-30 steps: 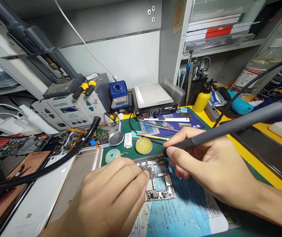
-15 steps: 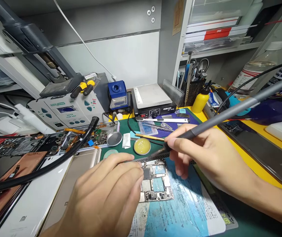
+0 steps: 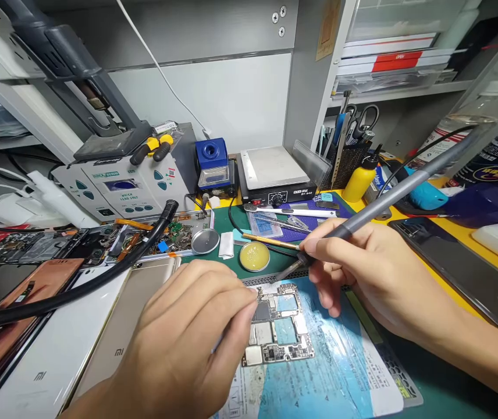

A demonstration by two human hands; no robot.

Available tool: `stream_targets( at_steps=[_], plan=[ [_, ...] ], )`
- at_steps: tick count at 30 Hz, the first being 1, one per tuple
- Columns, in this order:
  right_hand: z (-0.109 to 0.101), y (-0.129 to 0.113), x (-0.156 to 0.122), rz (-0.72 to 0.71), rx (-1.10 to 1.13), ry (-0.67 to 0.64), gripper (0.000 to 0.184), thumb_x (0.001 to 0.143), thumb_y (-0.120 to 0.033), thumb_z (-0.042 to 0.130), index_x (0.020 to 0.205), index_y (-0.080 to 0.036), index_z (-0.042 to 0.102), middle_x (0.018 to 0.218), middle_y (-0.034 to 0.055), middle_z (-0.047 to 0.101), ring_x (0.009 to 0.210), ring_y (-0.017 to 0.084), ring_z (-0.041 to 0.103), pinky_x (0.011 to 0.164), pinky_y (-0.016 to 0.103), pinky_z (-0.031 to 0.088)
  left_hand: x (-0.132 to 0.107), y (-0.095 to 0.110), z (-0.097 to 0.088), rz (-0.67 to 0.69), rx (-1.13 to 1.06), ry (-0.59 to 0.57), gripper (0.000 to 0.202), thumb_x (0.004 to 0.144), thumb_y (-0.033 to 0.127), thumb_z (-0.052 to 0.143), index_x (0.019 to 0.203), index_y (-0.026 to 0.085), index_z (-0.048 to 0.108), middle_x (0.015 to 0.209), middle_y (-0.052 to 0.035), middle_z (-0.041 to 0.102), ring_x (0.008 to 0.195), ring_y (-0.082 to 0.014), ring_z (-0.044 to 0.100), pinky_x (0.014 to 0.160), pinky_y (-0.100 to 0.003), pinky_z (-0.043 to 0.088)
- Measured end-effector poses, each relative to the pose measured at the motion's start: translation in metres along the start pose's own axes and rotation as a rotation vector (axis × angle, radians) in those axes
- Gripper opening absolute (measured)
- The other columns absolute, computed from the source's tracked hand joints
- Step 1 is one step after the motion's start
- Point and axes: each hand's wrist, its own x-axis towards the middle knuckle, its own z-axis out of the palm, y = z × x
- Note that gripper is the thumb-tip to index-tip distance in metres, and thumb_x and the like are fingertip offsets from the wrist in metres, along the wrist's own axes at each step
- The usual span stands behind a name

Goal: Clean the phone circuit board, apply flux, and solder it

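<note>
My right hand [image 3: 371,265] grips a grey soldering iron [image 3: 388,195] like a pen. The iron's tip points down and left, close to the upper edge of a phone circuit board [image 3: 262,312]. Whether the tip touches the board I cannot tell. My left hand [image 3: 188,334] is at the board's left side, fingers bent and drawn together toward the thumb. Anything between those fingertips is hidden, and the hand covers part of the board's left side. Beneath the board lies a blue and white sheet [image 3: 331,378].
Behind the board are an open tin of yellow paste [image 3: 255,256], its lid [image 3: 205,241] and a folded white wipe [image 3: 226,245]. A black hose [image 3: 113,285] crosses several phones at left. A hot plate [image 3: 275,169] and a yellow bottle [image 3: 359,179] stand farther back.
The view has shifted, so things appear slightly farther right. My left fingers have drawn closer together, with the index finger more bent. The iron remains in my right hand, its tip near the board's upper edge.
</note>
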Motion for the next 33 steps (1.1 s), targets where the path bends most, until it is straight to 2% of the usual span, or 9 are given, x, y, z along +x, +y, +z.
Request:
stream_targets(
  at_steps=[7,16,20,23,27,31,33],
  plan=[
    [0.006,-0.005,-0.007,-0.102,-0.199,0.031,0.015,0.088,-0.022,0.072,0.075,-0.018,0.069,0.056,-0.0010,0.065,0.042,0.013,0.060,0.040,0.020,0.051,-0.002,0.001,0.000,-0.007,-0.008,-0.003,0.015,0.090,0.003,0.063,0.091,0.015,0.073,0.088,-0.0043,0.075,0.089,-0.0165,0.066,0.091,-0.034,0.052],
    [0.001,0.000,-0.002,-0.026,-0.039,0.008,0.018,0.089,-0.031,0.077,0.077,-0.019,0.069,0.056,-0.0035,0.061,0.043,0.015,0.063,0.037,0.022,0.051,0.001,0.003,-0.001,-0.022,0.020,-0.027,0.016,0.091,0.005,0.062,0.090,0.017,0.072,0.090,-0.0044,0.078,0.090,-0.0178,0.069,0.087,-0.035,0.053],
    [0.000,-0.001,-0.003,-0.006,-0.046,-0.022,0.013,0.088,-0.025,0.076,0.078,-0.018,0.071,0.058,-0.0010,0.066,0.043,0.014,0.063,0.040,0.021,0.052,0.001,0.004,-0.002,-0.011,0.035,-0.001,0.015,0.091,0.006,0.063,0.089,0.017,0.073,0.090,-0.0054,0.078,0.089,-0.0186,0.069,0.087,-0.035,0.054],
    [-0.003,-0.002,-0.003,0.001,-0.081,-0.031,0.010,0.088,-0.025,0.075,0.083,-0.017,0.074,0.055,-0.0013,0.065,0.040,0.012,0.061,0.039,0.018,0.048,0.002,0.004,-0.002,0.000,0.056,0.020,0.015,0.090,0.005,0.062,0.090,0.015,0.074,0.088,-0.0063,0.078,0.088,-0.0186,0.069,0.085,-0.035,0.054],
    [-0.005,-0.004,-0.002,0.007,-0.144,-0.009,0.021,0.093,-0.034,0.072,0.081,-0.017,0.072,0.052,-0.0018,0.064,0.032,0.010,0.055,0.032,0.016,0.038,0.003,0.003,-0.002,-0.029,0.056,0.054,0.014,0.090,0.004,0.063,0.090,0.013,0.074,0.084,-0.0064,0.076,0.084,-0.0170,0.069,0.084,-0.033,0.054],
    [-0.003,-0.008,-0.001,0.037,-0.011,-0.050,0.012,0.089,-0.030,0.074,0.087,-0.018,0.071,0.059,-0.0010,0.068,0.033,0.012,0.059,0.033,0.018,0.042,0.001,0.002,-0.001,-0.064,0.057,0.052,0.017,0.091,0.004,0.061,0.090,0.014,0.074,0.083,-0.0048,0.075,0.084,-0.0160,0.069,0.081,-0.032,0.053],
    [-0.002,-0.008,-0.003,0.037,0.005,-0.064,0.013,0.087,-0.030,0.077,0.086,-0.019,0.070,0.060,-0.0016,0.068,0.033,0.012,0.059,0.033,0.019,0.041,0.000,0.002,0.000,-0.068,0.056,0.051,0.017,0.091,0.005,0.061,0.090,0.015,0.074,0.083,-0.0044,0.075,0.084,-0.0158,0.069,0.080,-0.031,0.054]
  ],
)
